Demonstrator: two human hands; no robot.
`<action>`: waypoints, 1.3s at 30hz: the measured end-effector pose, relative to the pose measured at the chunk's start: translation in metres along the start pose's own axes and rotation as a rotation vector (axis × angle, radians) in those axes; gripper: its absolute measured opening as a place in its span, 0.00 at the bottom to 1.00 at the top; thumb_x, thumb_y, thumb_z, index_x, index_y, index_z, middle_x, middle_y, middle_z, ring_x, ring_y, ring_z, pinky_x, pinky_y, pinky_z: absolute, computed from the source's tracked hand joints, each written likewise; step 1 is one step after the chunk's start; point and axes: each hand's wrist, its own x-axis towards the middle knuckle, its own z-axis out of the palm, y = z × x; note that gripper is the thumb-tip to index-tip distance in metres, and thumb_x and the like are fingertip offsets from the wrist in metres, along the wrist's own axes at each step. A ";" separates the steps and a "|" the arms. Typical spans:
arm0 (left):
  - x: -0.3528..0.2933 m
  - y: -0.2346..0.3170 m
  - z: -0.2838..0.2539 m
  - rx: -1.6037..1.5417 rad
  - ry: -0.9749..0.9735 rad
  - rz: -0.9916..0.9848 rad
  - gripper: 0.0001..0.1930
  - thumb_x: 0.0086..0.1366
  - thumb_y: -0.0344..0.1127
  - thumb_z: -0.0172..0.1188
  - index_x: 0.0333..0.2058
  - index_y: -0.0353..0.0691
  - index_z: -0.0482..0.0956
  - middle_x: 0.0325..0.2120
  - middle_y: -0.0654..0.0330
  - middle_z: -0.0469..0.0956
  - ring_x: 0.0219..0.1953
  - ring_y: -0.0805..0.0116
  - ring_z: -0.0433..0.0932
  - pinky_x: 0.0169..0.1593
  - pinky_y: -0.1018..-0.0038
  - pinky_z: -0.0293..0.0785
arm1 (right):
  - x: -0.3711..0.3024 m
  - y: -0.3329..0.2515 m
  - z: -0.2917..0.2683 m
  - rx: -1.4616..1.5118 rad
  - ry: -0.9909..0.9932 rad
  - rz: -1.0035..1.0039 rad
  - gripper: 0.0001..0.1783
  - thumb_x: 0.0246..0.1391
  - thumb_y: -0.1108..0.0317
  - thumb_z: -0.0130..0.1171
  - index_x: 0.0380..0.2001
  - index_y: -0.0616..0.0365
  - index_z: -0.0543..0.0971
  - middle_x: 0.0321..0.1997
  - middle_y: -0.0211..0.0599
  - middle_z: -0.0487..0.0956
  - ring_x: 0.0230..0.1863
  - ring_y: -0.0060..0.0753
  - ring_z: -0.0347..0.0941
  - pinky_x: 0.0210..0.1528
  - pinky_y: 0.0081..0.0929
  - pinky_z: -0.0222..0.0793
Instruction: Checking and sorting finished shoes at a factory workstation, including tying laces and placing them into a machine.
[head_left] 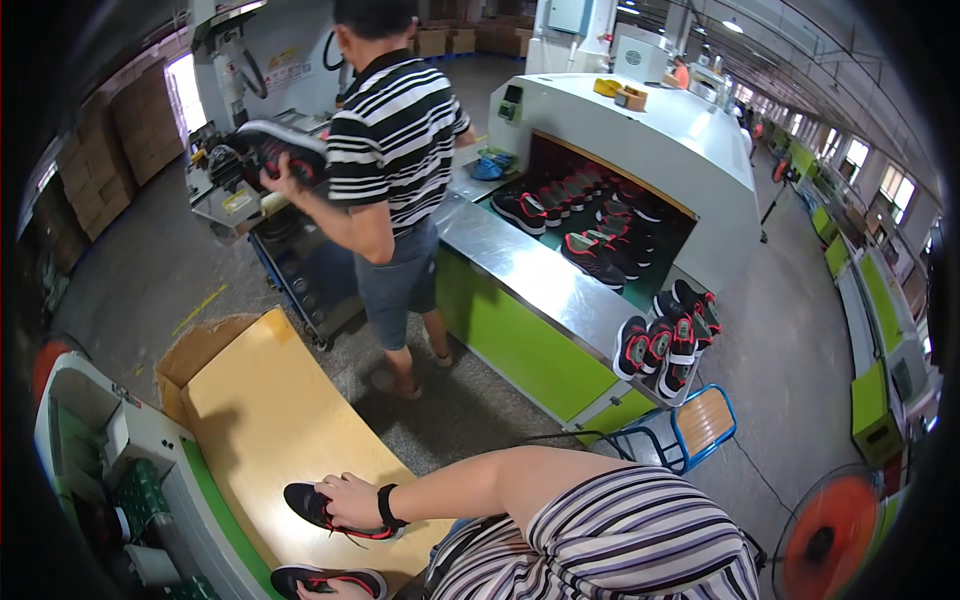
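My right arm, with a black band at the wrist, reaches across to a black sneaker lying on a pale wooden tabletop. My right hand grips that sneaker from above at its opening, and thin red laces or trim show beside the fingers. Nearer, at the lower edge, my left hand holds a second black sneaker with red lining and a pale sole. Only part of the left hand shows; the frame edge cuts off the rest.
A co-worker in a striped shirt holds a sneaker at a machine. Sneakers sit inside a white tunnel machine and on its metal ledge. A blue-framed stool and an orange fan stand right; a grey-green machine adjoins the table.
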 end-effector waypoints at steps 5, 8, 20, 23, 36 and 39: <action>-0.013 0.009 0.011 -0.025 -0.014 0.022 0.14 0.69 0.37 0.60 0.49 0.36 0.76 0.45 0.45 0.76 0.46 0.44 0.77 0.50 0.55 0.75 | -0.030 0.022 0.040 0.237 -0.036 0.202 0.23 0.57 0.54 0.61 0.51 0.55 0.81 0.61 0.47 0.67 0.59 0.50 0.66 0.58 0.51 0.67; -0.012 0.003 0.010 -0.035 -0.008 0.018 0.16 0.69 0.37 0.59 0.50 0.35 0.75 0.46 0.44 0.76 0.47 0.44 0.76 0.53 0.53 0.74 | -0.026 0.023 0.034 0.368 -0.005 0.152 0.26 0.56 0.58 0.62 0.56 0.56 0.77 0.62 0.49 0.67 0.60 0.55 0.67 0.64 0.48 0.66; -0.004 -0.003 0.028 -0.272 -0.204 -0.367 0.29 0.57 0.26 0.56 0.60 0.35 0.68 0.64 0.40 0.62 0.67 0.39 0.59 0.70 0.50 0.52 | -0.012 0.012 0.050 0.539 -0.194 0.302 0.58 0.42 0.63 0.71 0.72 0.63 0.49 0.56 0.68 0.75 0.56 0.63 0.76 0.58 0.44 0.73; -0.008 -0.007 0.024 -0.311 -0.181 -0.409 0.32 0.56 0.25 0.55 0.62 0.38 0.66 0.65 0.42 0.61 0.68 0.37 0.56 0.71 0.48 0.49 | -0.001 -0.008 0.088 0.548 -0.291 0.035 0.64 0.42 0.59 0.73 0.74 0.65 0.44 0.63 0.71 0.68 0.62 0.64 0.71 0.65 0.42 0.68; -0.008 -0.001 0.017 -0.260 -0.151 -0.399 0.31 0.54 0.25 0.56 0.61 0.38 0.68 0.62 0.42 0.63 0.65 0.37 0.60 0.70 0.49 0.52 | 0.262 0.120 0.010 -0.177 0.190 0.203 0.29 0.50 0.58 0.71 0.51 0.62 0.74 0.65 0.60 0.69 0.67 0.64 0.63 0.65 0.45 0.64; -0.008 -0.006 0.012 -0.198 -0.201 -0.402 0.32 0.54 0.24 0.55 0.61 0.37 0.67 0.62 0.41 0.62 0.66 0.38 0.59 0.70 0.52 0.53 | 0.255 0.116 0.018 0.275 -0.028 0.388 0.23 0.52 0.59 0.69 0.47 0.61 0.76 0.54 0.60 0.77 0.58 0.63 0.72 0.59 0.46 0.69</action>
